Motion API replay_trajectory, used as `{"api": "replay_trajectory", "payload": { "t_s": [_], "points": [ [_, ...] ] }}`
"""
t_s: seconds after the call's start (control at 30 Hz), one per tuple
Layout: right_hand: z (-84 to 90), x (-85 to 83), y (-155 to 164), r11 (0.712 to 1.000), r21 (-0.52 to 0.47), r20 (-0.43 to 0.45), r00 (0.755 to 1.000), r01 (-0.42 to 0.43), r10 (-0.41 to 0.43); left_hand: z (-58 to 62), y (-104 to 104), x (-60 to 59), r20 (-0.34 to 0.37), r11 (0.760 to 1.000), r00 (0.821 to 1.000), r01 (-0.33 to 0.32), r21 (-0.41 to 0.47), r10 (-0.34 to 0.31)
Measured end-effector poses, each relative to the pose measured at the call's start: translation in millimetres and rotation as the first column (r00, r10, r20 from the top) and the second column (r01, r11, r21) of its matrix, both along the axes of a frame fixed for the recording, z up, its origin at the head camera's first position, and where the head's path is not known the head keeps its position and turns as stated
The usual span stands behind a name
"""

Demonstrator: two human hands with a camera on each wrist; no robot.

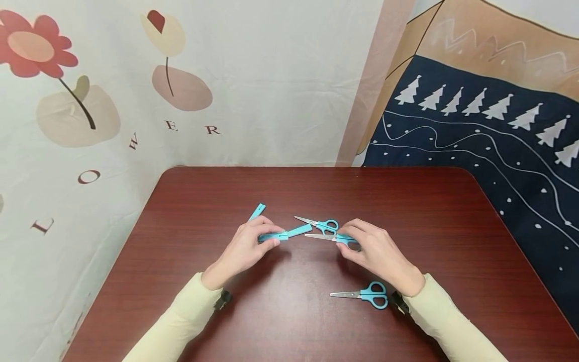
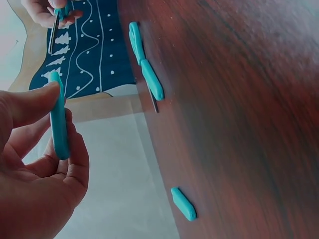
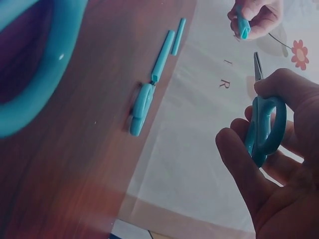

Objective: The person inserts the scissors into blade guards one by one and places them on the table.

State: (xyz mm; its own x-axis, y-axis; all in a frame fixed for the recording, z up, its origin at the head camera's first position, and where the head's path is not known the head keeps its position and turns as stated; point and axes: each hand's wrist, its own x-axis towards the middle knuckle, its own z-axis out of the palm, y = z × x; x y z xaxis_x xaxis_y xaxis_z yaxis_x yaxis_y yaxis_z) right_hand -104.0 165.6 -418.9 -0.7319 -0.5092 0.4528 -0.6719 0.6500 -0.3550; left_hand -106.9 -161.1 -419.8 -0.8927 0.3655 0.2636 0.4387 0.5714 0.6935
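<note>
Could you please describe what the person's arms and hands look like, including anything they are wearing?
Both arms wear long, pale cream-yellow sleeves reaching to the wrists. The left hand and right hand are bare, with no gloves or rings visible. A small black device sits at the left wrist, and another at the right wrist.

Plastic, steel and polished wood grain

The surface [image 1: 407,211] is dark reddish wood-look, smooth with a soft sheen; 3 scissors [image 1: 362,294] have glossy teal plastic handles and bright metal blades; the covers [image 1: 298,231] are matt teal plastic; the backdrop [image 1: 271,75] is creased printed cloth.
</note>
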Motion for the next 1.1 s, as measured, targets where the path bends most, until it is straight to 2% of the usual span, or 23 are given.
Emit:
{"api": "replay_trajectory", "payload": {
  "t_s": [0.33,0.67,0.93,1.1],
  "points": [
    [-0.1,-1.8,-7,1.0,-0.006,0.0,1.0,-0.014,0.014,1.4,8,0.8,0.006,0.999,1.0,0.021,0.025,-0.021],
    [-4.3,1.5,-15,0.999,-0.007,0.028,0.999,-0.033,0.034,-6.0,14,4.3,-0.025,0.998,0.999,0.039,0.049,-0.038],
    [-4.6,-3.2,-17,0.998,-0.01,-0.022,0.998,-0.056,0.056,-5.0,16,2.7,-0.024,0.999,0.999,0.036,0.03,-0.035],
    [-5.9,-3.1,-18,0.999,-0.002,-0.017,0.998,-0.054,0.054,-5.4,17,4.8,-0.044,0.999,0.998,0.035,0.033,-0.033]
  ]
}}
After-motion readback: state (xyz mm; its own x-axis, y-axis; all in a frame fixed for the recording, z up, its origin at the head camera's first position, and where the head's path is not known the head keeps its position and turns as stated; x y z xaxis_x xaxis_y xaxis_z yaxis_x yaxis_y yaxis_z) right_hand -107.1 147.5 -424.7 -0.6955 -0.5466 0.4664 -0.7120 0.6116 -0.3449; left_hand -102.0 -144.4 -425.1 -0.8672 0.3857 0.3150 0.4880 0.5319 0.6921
